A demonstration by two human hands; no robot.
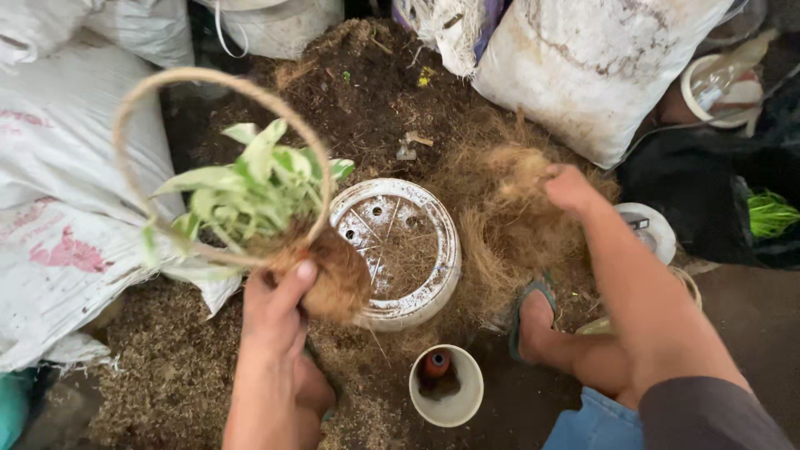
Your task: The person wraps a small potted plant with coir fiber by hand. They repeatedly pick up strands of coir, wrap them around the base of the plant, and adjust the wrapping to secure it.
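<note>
Down on the soil-strewn floor, the left hand holds a small plant ball, its grip wrapped around the brown fibrous root mass with the thumb pressed on top. Pale green and white leaves rise from the ball, and a looped twine handle arcs over them. The ball sits just beside, and partly in front of, a white round plastic pot whose perforated bottom shows through a thin layer of fibre.

On the far side of the pot, the right hand is sunk into a heap of coconut fibre, its grip closed on a tuft; the fingers are mostly hidden by the strands. The heap presses against the pot's right wall.

Below the pot stands a small white cup with a reddish object inside. A sandalled foot rests between the cup and the fibre heap. White sacks crowd the left side, another large sack leans at the top right, and a white lid lies behind the right forearm. Dark soil spreads beyond the pot.
</note>
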